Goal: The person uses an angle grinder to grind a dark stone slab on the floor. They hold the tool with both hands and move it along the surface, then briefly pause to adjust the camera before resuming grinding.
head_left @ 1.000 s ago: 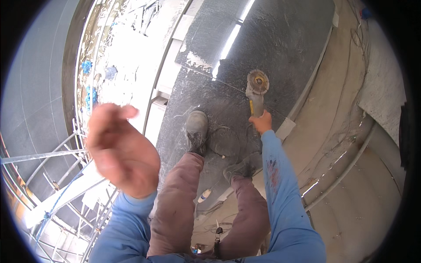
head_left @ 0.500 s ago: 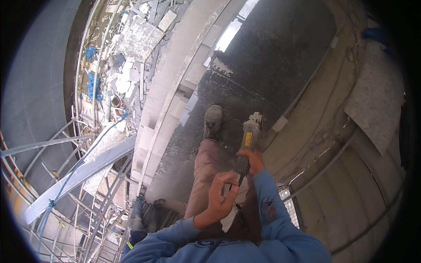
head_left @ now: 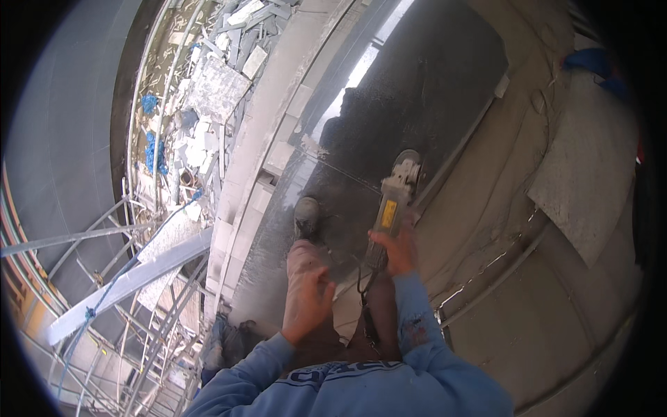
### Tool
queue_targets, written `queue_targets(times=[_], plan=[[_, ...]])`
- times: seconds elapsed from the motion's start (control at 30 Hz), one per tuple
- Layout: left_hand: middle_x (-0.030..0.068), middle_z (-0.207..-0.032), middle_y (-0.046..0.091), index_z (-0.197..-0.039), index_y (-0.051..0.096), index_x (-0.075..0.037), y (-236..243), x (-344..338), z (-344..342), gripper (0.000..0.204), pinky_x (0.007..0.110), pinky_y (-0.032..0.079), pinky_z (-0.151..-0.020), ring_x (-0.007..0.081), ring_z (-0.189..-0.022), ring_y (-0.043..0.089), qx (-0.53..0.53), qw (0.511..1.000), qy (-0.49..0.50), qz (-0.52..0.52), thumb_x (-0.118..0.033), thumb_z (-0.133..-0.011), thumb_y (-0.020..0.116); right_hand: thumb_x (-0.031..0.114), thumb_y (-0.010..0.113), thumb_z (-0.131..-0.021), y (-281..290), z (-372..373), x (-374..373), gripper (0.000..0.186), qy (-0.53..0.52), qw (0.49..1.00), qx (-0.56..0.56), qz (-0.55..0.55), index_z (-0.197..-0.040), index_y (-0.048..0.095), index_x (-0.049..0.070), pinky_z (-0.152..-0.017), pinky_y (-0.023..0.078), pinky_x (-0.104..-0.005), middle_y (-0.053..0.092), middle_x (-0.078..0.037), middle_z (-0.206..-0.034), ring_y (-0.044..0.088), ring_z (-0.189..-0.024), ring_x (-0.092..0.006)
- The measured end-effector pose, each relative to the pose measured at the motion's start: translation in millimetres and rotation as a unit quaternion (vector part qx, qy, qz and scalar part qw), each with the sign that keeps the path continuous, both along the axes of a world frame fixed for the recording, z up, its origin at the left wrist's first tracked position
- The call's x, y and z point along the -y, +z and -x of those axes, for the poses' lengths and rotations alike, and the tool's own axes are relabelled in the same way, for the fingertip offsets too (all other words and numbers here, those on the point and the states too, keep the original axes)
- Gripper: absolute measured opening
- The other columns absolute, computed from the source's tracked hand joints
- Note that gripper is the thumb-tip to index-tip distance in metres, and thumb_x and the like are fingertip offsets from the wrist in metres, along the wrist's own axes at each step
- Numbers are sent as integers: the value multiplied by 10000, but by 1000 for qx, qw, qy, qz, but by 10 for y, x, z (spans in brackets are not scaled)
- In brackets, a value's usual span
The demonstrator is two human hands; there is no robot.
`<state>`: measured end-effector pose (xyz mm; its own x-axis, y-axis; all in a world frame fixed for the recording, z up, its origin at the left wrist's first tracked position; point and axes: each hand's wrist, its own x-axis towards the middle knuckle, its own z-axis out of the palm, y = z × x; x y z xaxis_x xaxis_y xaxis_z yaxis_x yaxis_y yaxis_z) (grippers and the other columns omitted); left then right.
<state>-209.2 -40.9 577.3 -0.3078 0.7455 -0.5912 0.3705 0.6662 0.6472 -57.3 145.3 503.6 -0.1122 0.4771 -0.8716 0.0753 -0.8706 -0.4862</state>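
Note:
My right hand [head_left: 397, 249] is wrapped round the body of an angle grinder [head_left: 391, 208] with a yellow label. The grinder's head and disc [head_left: 407, 163] point away from me, above the dark slab. A black cord [head_left: 363, 295] hangs from its rear end down between my legs. My left hand [head_left: 310, 300] hovers by my left thigh, apart from the grinder; its fingers are loosely bent and somewhat apart, and nothing shows in them.
My left shoe [head_left: 306, 212] stands on the dark, shiny slab [head_left: 445, 90]. Left of it run a pale ledge [head_left: 267, 118], broken rubble [head_left: 215, 90], scaffold poles [head_left: 139, 236] and a metal beam [head_left: 132, 285]. A loose board [head_left: 587, 167] and cables [head_left: 535, 104] lie at the right.
My left hand has come away from the grinder's rear end and moved left and down. The grinder has shifted slightly, its head now farther from me. The view has turned a little.

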Motion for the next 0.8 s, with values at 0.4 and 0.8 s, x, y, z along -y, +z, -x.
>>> queue_targets(times=[0.4, 0.8], plan=[[150, -1125, 625, -1313, 606, -46, 125, 93, -226, 369, 398, 538, -768, 261, -889, 640, -124, 947, 249, 162, -135, -960, 665, 69, 774, -783, -258, -1015, -1628, 411, -24, 990, -120, 68, -1149, 623, -39, -816, 591, -347, 712, -144, -998, 720, -924, -233], [161, -1054, 623, -1242, 654, -34, 398, 343, -928, 321, 412, 527, -834, 275, -926, 650, -125, 936, 256, 206, -155, -945, 672, 137, 759, -790, -48, -606, -2095, 418, 49, 981, -181, 45, -1153, 624, -19, -781, 613, -390, 708, -164, -1002, 705, -843, -254]])
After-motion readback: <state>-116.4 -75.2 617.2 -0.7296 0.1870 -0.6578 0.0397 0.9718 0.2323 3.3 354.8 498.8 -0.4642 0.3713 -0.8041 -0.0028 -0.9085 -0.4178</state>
